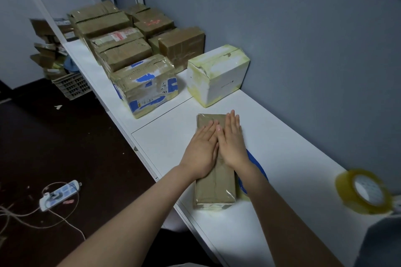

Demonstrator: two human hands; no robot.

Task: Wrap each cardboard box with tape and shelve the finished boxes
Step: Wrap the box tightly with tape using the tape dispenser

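A long flat brown cardboard box (214,188), covered in clear tape, lies on the white table (293,158) in front of me. My left hand (200,151) and my right hand (232,143) lie side by side, palms down with straight fingers, pressing on its top. A roll of yellowish clear tape (364,191) stands on the table at the right. A blue round object (256,165) shows partly from under my right wrist, beside the box.
A white box with yellowish tape (219,73) stands behind the flat box near the grey wall. Several taped brown boxes (121,45) fill the far table. A crate (71,86) and a power strip (58,195) with cables lie on the dark floor at left.
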